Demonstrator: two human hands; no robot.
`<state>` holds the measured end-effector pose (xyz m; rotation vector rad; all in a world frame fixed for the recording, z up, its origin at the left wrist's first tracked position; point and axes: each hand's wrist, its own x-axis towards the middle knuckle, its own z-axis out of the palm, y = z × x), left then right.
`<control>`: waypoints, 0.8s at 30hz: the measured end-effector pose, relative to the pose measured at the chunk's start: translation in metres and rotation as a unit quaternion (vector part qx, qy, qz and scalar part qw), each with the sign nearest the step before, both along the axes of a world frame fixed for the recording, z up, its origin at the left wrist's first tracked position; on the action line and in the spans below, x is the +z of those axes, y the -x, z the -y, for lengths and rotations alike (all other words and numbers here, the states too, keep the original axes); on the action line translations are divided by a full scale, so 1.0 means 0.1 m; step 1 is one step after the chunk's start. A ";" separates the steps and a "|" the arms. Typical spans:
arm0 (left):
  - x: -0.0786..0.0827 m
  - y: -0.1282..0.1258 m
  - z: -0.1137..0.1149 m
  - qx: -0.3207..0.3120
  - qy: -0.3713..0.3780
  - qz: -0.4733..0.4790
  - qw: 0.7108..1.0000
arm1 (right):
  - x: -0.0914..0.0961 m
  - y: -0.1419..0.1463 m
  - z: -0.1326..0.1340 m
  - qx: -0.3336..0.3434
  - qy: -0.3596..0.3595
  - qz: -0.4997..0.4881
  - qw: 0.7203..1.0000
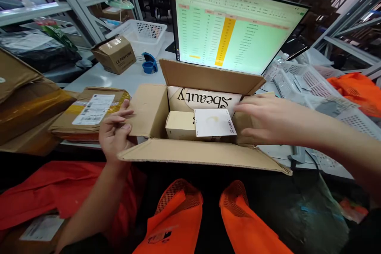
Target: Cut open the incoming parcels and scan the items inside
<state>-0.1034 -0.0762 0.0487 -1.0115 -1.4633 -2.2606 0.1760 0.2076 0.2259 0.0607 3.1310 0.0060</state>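
Observation:
An open cardboard box (205,152) stands before me at the desk's front edge, its flaps spread outward. Inside are a white package printed "Sbeauty" (178,94), a cream carton (180,125) and a white square card (211,122), which lies on top of the carton. My left hand (114,129) has its fingers bent against the outer edge of the box's left flap. My right hand (262,121) reaches over the right end of the box, fingers stretched and thumb apart, beside the card but not holding it. Part of the right flap is hidden behind this hand.
A taped parcel with a label (93,109) lies left, beside larger stacked parcels (26,107). Behind stand a small brown carton (114,53), a blue round container (149,65), a white basket (149,35) and a monitor (238,27). White baskets (312,79) crowd the right.

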 end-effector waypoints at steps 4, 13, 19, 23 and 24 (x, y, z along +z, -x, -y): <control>0.02 -0.25 0.04 0.070 -0.029 -0.071 0.995 | -0.15 0.65 0.50 0.020 -0.020 0.133 0.991; -0.24 -0.28 0.24 0.053 -0.038 -0.139 0.988 | -0.50 0.56 0.56 -0.017 0.092 0.090 0.992; -0.28 -0.24 0.20 0.037 -0.007 -0.142 0.989 | -0.27 0.34 0.59 -0.098 0.139 0.015 0.985; -0.11 -0.18 0.32 0.024 0.052 -0.147 0.987 | 0.19 -0.31 0.46 -0.135 0.108 -0.325 0.930; -0.02 -0.14 0.37 0.022 0.087 -0.155 0.984 | 0.26 -0.53 0.36 -0.151 0.082 -0.447 0.878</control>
